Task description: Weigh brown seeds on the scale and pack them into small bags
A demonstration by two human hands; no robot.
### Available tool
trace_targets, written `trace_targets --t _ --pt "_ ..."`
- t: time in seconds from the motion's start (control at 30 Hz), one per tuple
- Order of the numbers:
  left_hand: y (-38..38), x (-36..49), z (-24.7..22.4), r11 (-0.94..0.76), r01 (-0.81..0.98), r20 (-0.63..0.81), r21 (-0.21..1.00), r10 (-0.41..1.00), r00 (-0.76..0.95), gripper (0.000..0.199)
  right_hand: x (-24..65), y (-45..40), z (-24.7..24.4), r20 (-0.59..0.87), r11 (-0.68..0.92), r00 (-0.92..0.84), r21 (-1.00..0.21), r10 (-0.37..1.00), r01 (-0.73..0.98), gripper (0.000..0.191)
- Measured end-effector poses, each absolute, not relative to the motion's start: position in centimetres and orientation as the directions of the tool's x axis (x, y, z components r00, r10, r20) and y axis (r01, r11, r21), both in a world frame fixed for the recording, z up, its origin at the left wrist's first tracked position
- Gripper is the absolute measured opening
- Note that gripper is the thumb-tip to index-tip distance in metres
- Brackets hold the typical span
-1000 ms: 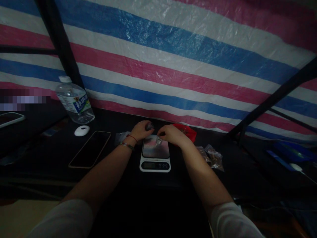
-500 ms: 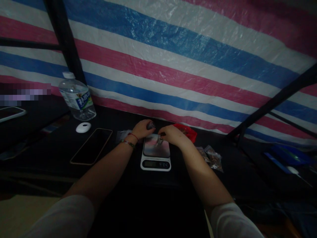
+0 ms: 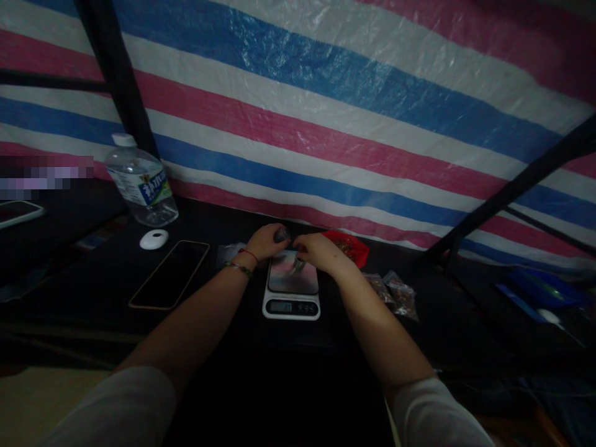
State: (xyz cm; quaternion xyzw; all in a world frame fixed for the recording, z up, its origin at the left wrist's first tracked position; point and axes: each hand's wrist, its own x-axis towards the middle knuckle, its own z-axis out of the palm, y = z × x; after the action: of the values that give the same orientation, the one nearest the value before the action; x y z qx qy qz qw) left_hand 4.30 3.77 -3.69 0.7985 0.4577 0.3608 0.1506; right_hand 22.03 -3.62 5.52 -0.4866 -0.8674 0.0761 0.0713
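A white digital scale (image 3: 292, 306) with a shiny metal plate lies between my forearms, its display faintly lit. My left hand (image 3: 269, 241) is closed around a small dark object (image 3: 280, 234) just past the plate's far left corner. Above the plate's far right part, my right hand (image 3: 313, 249) has its fingers curled down by a small silvery piece (image 3: 298, 264); whether they grip it is hidden. Behind my right wrist lies an open red bag (image 3: 354, 248) with brown bits inside. Small clear bags of brown bits (image 3: 401, 298) lie to its right.
At the left are a phone (image 3: 171, 275), a white rounded case (image 3: 154, 239) and a large clear bottle (image 3: 144, 180). A clear plastic bag (image 3: 226, 253) lies by my left wrist. Blue packaging (image 3: 542, 288) is at the far right, and a striped sheet hangs behind.
The scale's display now shows faint digits. My right fingers have shifted slightly left and up, off the silvery piece's top. The whole view has moved a little.
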Motion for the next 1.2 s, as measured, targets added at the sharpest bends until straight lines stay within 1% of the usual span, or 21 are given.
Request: trace_targets --t 0.17,0.23,0.3,0.43,0.5,0.63,0.7,0.77,0.9,0.97,1.03,1.1,1.17,1.2 --pt "3.8 4.2 -3.7 -0.545 0.62 0.441 0.564 0.834 0.332 0.036 21.7 -3.4 5.1 0.077 0.551 -0.548 -0.203 0.833 0.809 0.022" --pt "3.8 4.2 -3.7 -0.554 0.623 0.45 0.553 0.827 0.336 0.035 21.9 -3.3 5.0 0.117 0.577 -0.566 -0.231 0.816 0.784 0.018" --pt "3.8 4.2 -3.7 -0.559 0.625 0.454 0.545 0.823 0.341 0.035 22.5 -3.1 4.8 0.177 0.59 -0.563 -0.277 0.807 0.758 0.019" --pt "3.8 4.2 -3.8 -0.549 0.639 0.462 0.54 0.827 0.32 0.037 24.8 -2.8 3.7 0.292 0.508 -0.42 -0.381 0.859 0.773 0.027" --pt "3.9 4.3 -3.9 -0.548 0.645 0.471 0.533 0.825 0.312 0.04 26.1 -2.7 2.5 0.285 0.458 -0.368 -0.386 0.885 0.801 0.026" --pt "4.1 4.3 -4.2 -0.534 0.657 0.459 0.532 0.834 0.307 0.044 27.5 -2.5 -0.3 0.182 0.428 -0.388 -0.343 0.904 0.836 0.02" --pt "4.1 4.3 -4.3 -0.529 0.659 0.458 0.534 0.837 0.301 0.045 27.7 -2.4 -1.0 0.173 0.432 -0.396 -0.331 0.902 0.839 0.018" --pt "4.1 4.2 -4.3 -0.531 0.658 0.466 0.534 0.834 0.294 0.045 27.8 -2.4 -1.2 0.236 0.45 -0.387 -0.348 0.891 0.823 0.017" --pt "3.9 4.2 -4.2 -0.518 0.662 0.462 0.541 0.841 0.281 0.046 27.2 -2.9 -0.6 0.495 0.522 -0.285 -0.449 0.821 0.725 0.01" --pt "3.9 4.3 -4.1 -0.516 0.658 0.456 0.548 0.844 0.283 0.046 26.6 -3.2 -0.3 0.568 0.566 -0.256 -0.474 0.782 0.675 0.009" --pt "3.9 4.3 -4.1 -0.518 0.651 0.447 0.555 0.846 0.293 0.046 26.3 -3.4 -0.2 0.573 0.596 -0.287 -0.474 0.768 0.648 0.011" --pt "3.9 4.3 -4.1 -0.511 0.651 0.439 0.562 0.851 0.289 0.045 26.7 -3.3 0.1 0.548 0.586 -0.305 -0.466 0.779 0.663 0.014" --pt "3.9 4.3 -4.1 -0.501 0.654 0.433 0.566 0.856 0.281 0.045 28.0 -2.7 0.7 0.52 0.505 -0.244 -0.449 0.819 0.737 0.02" --pt "3.9 4.3 -4.1 -0.5 0.655 0.432 0.567 0.857 0.28 0.045 28.9 -2.3 1.0 0.498 0.434 -0.19 -0.436 0.846 0.788 0.023"
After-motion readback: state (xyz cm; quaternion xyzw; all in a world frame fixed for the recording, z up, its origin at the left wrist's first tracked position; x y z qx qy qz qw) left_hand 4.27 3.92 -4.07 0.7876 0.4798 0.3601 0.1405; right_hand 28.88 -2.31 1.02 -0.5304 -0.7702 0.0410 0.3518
